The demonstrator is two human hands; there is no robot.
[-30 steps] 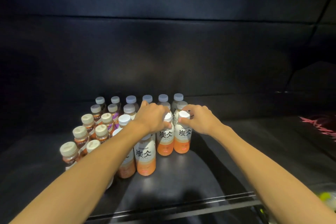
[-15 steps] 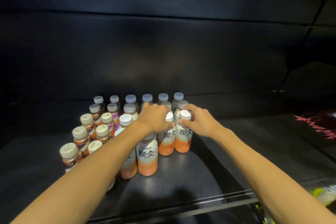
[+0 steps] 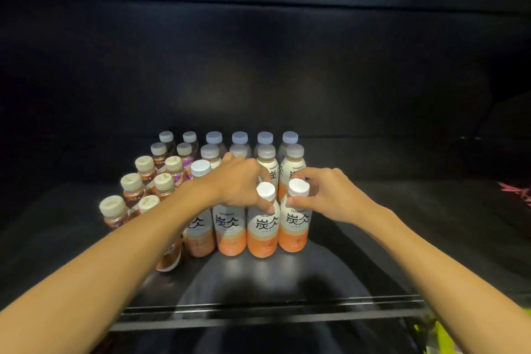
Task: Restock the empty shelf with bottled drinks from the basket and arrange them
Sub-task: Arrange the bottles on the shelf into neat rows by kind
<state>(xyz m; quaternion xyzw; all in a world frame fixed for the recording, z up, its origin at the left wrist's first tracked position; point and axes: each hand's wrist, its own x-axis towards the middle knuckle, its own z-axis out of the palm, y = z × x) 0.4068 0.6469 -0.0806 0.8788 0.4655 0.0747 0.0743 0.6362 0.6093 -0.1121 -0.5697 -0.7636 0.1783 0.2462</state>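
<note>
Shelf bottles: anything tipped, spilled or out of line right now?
No spill or damage shows. One brown bottle under the left forearm looks tilted and sits forward of its neighbours; the arm hides most of it. The other bottles stand upright in rows.

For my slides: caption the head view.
Both hands, left and right, grip orange-labelled bottles on the shelf.

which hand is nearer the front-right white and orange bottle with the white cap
Right. The right hand pinches the neck of the front-right white and orange bottle just under its cap. The left hand is one bottle over to the left, not touching it.
</note>
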